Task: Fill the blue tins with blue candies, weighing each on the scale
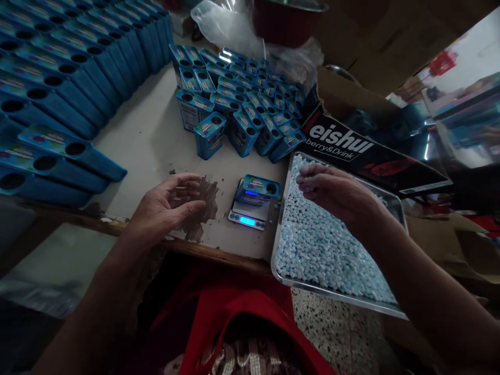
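A blue tin box with a round hole in its top lies on a small digital scale whose display glows blue. My left hand rests palm-up on the table just left of the scale, fingers apart and holding nothing. My right hand hovers over a metal tray full of small pale-blue candies, fingertips bunched near the tray's left rim; whether it pinches candies is too small to tell.
Several upright blue tins are grouped behind the scale. Long rows of the same tins lie stacked at the left. A black printed cardboard box stands behind the tray, a clear plastic bag farther back.
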A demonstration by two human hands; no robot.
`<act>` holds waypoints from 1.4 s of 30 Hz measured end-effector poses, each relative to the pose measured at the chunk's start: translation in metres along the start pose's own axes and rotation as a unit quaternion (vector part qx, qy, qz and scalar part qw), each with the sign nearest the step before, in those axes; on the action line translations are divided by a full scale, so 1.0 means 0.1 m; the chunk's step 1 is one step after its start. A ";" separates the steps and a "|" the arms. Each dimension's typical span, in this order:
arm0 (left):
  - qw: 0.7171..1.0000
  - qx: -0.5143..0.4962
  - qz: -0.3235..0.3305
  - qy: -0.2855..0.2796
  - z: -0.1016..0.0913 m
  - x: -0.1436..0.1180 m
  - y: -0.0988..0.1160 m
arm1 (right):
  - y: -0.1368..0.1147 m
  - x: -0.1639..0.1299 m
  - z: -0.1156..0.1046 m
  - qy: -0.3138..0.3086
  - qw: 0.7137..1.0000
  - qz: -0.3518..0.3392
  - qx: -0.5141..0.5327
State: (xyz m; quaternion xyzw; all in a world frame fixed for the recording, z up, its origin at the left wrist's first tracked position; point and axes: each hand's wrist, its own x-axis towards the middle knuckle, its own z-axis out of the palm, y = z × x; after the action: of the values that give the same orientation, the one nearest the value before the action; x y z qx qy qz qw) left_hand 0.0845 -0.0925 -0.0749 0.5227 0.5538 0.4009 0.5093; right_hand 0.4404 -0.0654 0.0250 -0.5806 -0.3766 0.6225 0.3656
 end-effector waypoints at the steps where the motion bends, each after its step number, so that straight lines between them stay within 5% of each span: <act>1: 1.000 0.002 0.001 -0.002 0.01 -0.01 0.01 | 0.07 -0.02 -0.09 0.019 0.999 0.009 0.031; 5: 1.000 0.011 0.006 -0.015 0.09 -0.03 0.09 | 0.37 -0.11 -0.39 0.043 0.996 0.052 0.063; 8: 0.999 0.019 0.018 -0.021 0.18 -0.03 0.18 | 0.48 -0.12 -0.44 0.001 0.998 0.044 0.040; 17: 0.985 0.112 0.132 0.003 0.46 -0.01 0.50 | 0.12 0.07 0.09 -0.136 0.974 -0.134 -0.125; 24: 0.919 0.267 0.291 0.005 0.68 0.14 0.53 | 0.02 0.20 0.31 -0.163 0.912 -0.212 -0.310; 29: 0.901 0.327 0.286 -0.005 0.93 0.23 0.59 | 0.03 0.22 0.33 -0.164 0.939 -0.177 -0.245; 32: 0.877 0.380 0.281 -0.093 1.01 0.27 0.68 | -0.07 0.27 0.41 -0.183 0.964 -0.144 -0.126; 34: 0.864 0.402 0.275 -0.128 0.91 0.31 0.75 | -0.17 0.39 0.50 -0.186 0.972 -0.131 -0.057; 37: 0.879 0.405 0.243 -0.064 0.46 0.43 0.89 | -0.28 0.74 0.69 -0.195 0.970 -0.137 -0.048; 40: 0.870 0.455 0.189 0.016 -0.23 0.64 1.04 | -0.31 1.17 0.93 -0.155 0.945 -0.212 -0.193; 42: 0.849 0.501 0.163 0.026 -0.69 0.80 1.12 | -0.30 1.38 1.10 -0.102 0.880 -0.277 -0.371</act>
State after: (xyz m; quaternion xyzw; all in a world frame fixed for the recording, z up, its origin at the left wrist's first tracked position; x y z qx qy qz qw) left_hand 0.0414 0.0077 0.0342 0.7792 0.5993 0.1591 0.0912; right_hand 0.3231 0.0666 -0.0054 -0.4790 -0.7607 0.3663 0.2403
